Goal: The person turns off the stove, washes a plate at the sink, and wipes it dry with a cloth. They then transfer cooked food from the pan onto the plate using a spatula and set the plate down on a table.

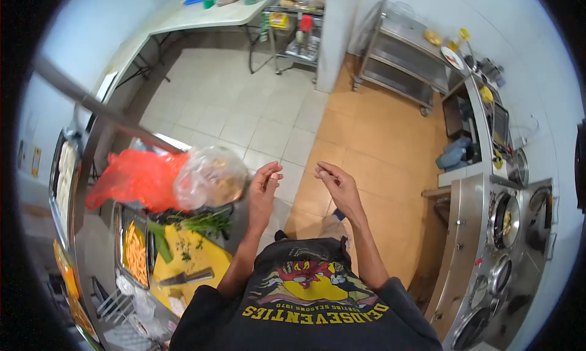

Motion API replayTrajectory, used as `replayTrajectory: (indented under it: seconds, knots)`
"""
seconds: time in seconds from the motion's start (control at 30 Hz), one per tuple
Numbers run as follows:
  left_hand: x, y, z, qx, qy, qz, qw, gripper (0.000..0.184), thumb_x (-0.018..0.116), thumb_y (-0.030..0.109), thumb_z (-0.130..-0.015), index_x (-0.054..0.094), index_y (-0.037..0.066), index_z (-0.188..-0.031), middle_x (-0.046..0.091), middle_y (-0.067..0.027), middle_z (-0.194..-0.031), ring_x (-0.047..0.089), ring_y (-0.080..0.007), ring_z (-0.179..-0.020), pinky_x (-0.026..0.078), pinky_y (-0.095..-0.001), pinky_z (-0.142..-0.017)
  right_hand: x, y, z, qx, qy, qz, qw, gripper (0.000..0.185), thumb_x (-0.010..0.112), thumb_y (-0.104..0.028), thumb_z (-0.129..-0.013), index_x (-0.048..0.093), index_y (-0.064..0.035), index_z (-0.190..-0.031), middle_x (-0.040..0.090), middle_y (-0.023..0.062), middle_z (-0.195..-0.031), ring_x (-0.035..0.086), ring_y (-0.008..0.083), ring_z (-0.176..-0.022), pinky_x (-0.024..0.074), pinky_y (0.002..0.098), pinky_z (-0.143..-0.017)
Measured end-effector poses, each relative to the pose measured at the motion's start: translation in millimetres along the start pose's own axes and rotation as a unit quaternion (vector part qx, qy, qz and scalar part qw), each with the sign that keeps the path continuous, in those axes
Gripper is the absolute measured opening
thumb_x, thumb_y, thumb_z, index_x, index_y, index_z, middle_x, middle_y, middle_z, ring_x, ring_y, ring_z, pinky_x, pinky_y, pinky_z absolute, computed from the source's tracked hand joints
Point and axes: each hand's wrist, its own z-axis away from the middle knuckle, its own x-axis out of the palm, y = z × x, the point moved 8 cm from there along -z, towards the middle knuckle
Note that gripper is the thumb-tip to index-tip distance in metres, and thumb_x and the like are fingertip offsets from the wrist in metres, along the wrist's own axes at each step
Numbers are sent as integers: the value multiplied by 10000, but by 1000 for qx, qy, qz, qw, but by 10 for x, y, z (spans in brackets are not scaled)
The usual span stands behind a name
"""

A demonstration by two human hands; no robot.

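Note:
Both hands are raised in front of my shirt, above the floor, with a gap between them. My left hand point(266, 185) has loosely bent fingers, somewhat apart, and nothing shows in it. My right hand point(338, 183) also looks empty, its fingers pointing toward the left one, thumb a little apart. Nearest to my left hand is a clear plastic bag point(210, 177) with something brownish inside, beside a red plastic bag point(143, 179). On the counter below are green herbs point(204, 223), a yellow cutting board point(210, 253) with chopped green bits, a knife point(186, 278) and a tray of orange strips point(135, 253).
A stove point(482, 278) with several pans lines the right side. A steel trolley point(400, 61) stands against the far wall, and a white table point(207, 15) is at the far left. A metal post point(104, 104) crosses the left. Tiled floor point(360, 186) lies ahead.

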Motion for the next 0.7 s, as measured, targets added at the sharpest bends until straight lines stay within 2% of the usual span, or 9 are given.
replayTrajectory:
  seconds: [0.03, 0.13, 0.3, 0.4, 0.5, 0.7]
  knots:
    - [147, -5, -91, -5, -11, 18, 1000, 322, 472, 128, -942, 475, 25, -1247, 570, -64, -1144, 536, -136, -977, 413, -261, -834, -159, 8, -50, -6, 9, 8, 1000, 319, 552, -177, -922, 566, 2, -1186, 646, 107, -1056, 604, 144, -936, 466, 263, -821]
    - [597, -95, -374, -22, -15, 11, 1000, 318, 469, 128, -943, 476, 31, -1246, 567, -65, -1149, 538, -140, -983, 414, -265, -836, -667, 18, -232, -17, 36, -3, 999, 318, 555, -182, -920, 569, 2, -1179, 649, 94, -1045, 598, 136, -914, 464, 263, -799]
    - [1508, -130, -819, -35, -30, 25, 999, 333, 481, 196, -951, 477, 40, -1245, 561, -69, -1154, 535, -148, -990, 416, -277, -844, -1573, -182, -363, 12, 49, 68, 996, 310, 534, -141, -929, 552, 29, -1187, 642, 117, -1060, 609, 147, -961, 467, 274, -844]
    - [2054, -133, -1033, -28, -56, 42, 997, 334, 475, 202, -955, 476, 38, -1245, 560, -71, -1151, 531, -143, -992, 413, -276, -847, -2094, -77, -463, 5, 81, 46, 996, 314, 531, -146, -932, 549, 25, -1195, 641, 117, -1063, 607, 146, -961, 465, 270, -847]
    - [2532, -168, -1226, -38, -89, 27, 995, 340, 474, 208, -955, 475, 35, -1247, 560, -75, -1151, 529, -142, -996, 411, -279, -851, -2547, -72, -538, -6, 134, 25, 991, 318, 544, -203, -926, 580, 6, -1163, 653, 114, -1040, 596, 149, -929, 464, 276, -827]
    - [3459, -269, -1675, -44, -165, 3, 985, 353, 488, 217, -945, 480, 28, -1243, 559, -79, -1153, 532, -147, -999, 410, -286, -855, -3361, 108, -707, 20, 201, -13, 979, 312, 536, -180, -928, 571, 16, -1168, 650, 119, -1054, 615, 159, -966, 470, 282, -857]
